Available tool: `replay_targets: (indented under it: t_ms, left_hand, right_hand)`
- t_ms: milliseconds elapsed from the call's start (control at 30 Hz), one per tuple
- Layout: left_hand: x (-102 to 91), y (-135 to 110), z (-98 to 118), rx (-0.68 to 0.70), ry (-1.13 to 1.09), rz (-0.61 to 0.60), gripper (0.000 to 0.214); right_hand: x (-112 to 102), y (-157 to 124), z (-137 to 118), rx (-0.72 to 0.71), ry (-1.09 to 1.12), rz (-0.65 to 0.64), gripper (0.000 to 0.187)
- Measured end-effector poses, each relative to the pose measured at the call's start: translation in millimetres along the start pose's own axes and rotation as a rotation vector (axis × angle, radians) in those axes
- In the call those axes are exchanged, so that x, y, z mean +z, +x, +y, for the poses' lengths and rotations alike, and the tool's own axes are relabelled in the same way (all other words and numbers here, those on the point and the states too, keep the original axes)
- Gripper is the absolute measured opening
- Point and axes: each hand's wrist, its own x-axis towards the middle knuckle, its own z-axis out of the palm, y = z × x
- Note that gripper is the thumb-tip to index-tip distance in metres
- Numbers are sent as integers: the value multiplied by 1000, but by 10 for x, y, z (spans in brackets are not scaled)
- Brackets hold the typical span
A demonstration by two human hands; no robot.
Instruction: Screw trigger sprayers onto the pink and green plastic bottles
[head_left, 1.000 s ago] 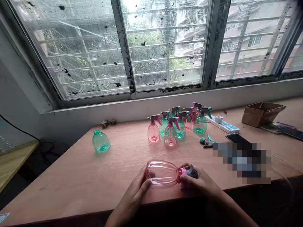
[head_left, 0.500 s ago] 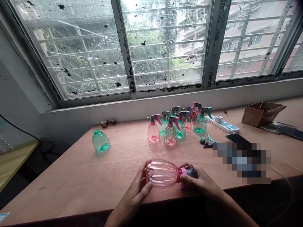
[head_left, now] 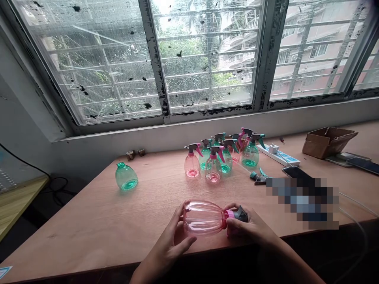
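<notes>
A clear pink spray bottle [head_left: 203, 217] lies on its side near the front edge of the wooden table [head_left: 97, 221]. My left hand [head_left: 174, 236] cups its rounded base, fingers curled round it. My right hand [head_left: 250, 228] is closed on the bottle's pink collar and grey trigger head [head_left: 239, 215] at the neck end.
Several assembled pink and green spray bottles [head_left: 220, 156] stand mid-table. A capless green bottle [head_left: 126, 177] stands alone at the left. A loose trigger head [head_left: 258, 177], a power strip [head_left: 278, 154], a phone [head_left: 296, 172] and a cardboard box [head_left: 327, 142] lie to the right, below the window.
My left hand has shifted its hold round the bottle's base and the bottle has turned slightly about its axis. My right hand stays on the neck.
</notes>
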Motion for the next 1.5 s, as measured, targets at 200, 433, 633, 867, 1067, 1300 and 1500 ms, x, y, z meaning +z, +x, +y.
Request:
replay_targets:
  t_ms: [200,433,633,867,1067,1300,1500]
  left_hand:
    - [-30,-10,-35,26,78,36,84]
    - [-56,-2,-50,-58,130,95,81]
    - [-29,20,-103,-23,31,93,89]
    - [-7,32,-93,17,-21,81,91]
    - [-46,6,-107,5,27,64,100]
    - [-57,-16,-49,-47,121,86,83]
    - [-8,10,9,-72,21,82,86]
  right_hand:
    - [-19,3,34,-8,-16,-22,35]
    - [-17,-4,35,-11,-51,-22,37]
    - [-3,-6,-2,3,-43,-4,40]
    - [17,-16,-34,6,-15,11,41]
    - [12,-10,-17,-4,-22,-16,38]
    - [10,-15,-16,7,-21,-26,38]
    - [9,-13,-7,25,-4,-19,41]
